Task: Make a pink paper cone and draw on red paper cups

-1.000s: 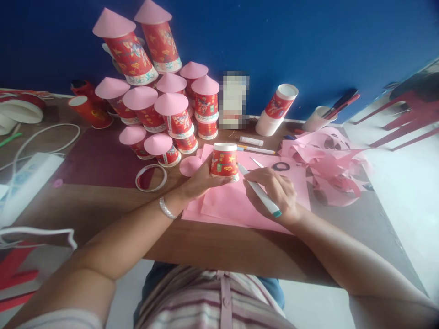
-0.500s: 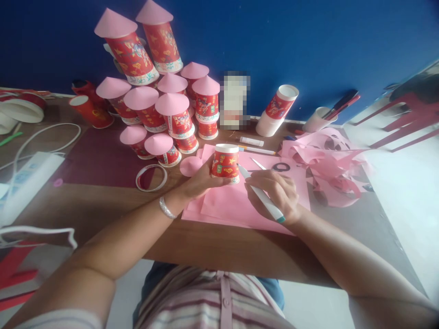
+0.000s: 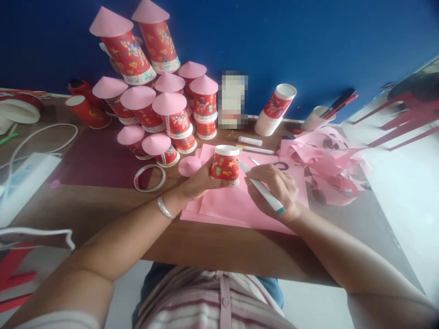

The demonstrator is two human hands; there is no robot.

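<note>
My left hand (image 3: 202,179) is wrapped round a red patterned paper cup (image 3: 224,168), which has a white rim on top and faint coloured marks on its lower band. In my right hand (image 3: 276,187) is a white marker pen (image 3: 266,195) with a teal end, its tip close to the cup's right side; whether it touches I cannot tell. Beneath both hands lie pink paper sheets (image 3: 222,208). Scissors (image 3: 281,166), partly hidden by my right hand, rest on the paper. A small pink paper cone (image 3: 190,166) lies beside my left hand.
Several red cups with pink cone tops (image 3: 169,104) are stacked at the back left. Behind the paper lie a glue stick (image 3: 250,140) and a pen (image 3: 255,149). Pink paper scraps (image 3: 325,157) and a pen cup (image 3: 317,119) are on the right; a power strip (image 3: 29,183) is on the left.
The cup in my left hand has turned slightly, so its printed pattern has shifted. My right hand and the marker have moved only a little. The whole view has shifted slightly.
</note>
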